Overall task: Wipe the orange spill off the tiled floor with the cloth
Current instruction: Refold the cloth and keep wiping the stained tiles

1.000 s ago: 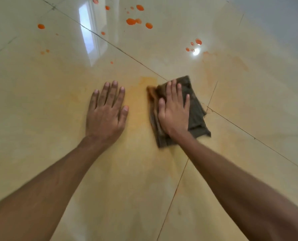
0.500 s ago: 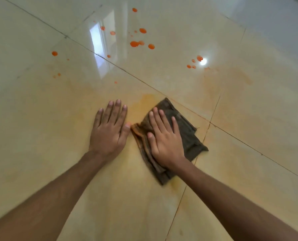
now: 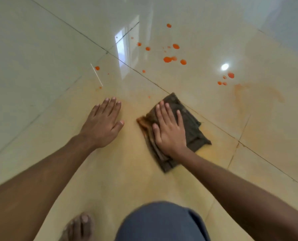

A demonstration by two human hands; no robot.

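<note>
A folded dark brown cloth (image 3: 191,126) lies flat on the glossy beige tiled floor (image 3: 40,66), its left edge stained orange. My right hand (image 3: 169,129) presses down on the cloth, palm flat and fingers spread. My left hand (image 3: 103,124) rests flat on the bare tile to the left of the cloth, a short gap apart, holding nothing. Bright orange drops (image 3: 168,59) dot the floor beyond the cloth, and a smaller group of orange drops (image 3: 230,75) sits at the right. A faint orange smear (image 3: 245,91) tints the tiles around the hands.
Dark grout lines (image 3: 144,75) cross the floor diagonally. My knee in blue-grey fabric (image 3: 162,223) and a bare foot (image 3: 80,226) are at the bottom edge. A window reflection (image 3: 125,47) and a bright lamp glare (image 3: 225,66) shine on the tiles.
The view has tilted down, so hands and drops sit lower and my knee and foot appear. The cloth slid left toward my left hand, then a gap opened again.
</note>
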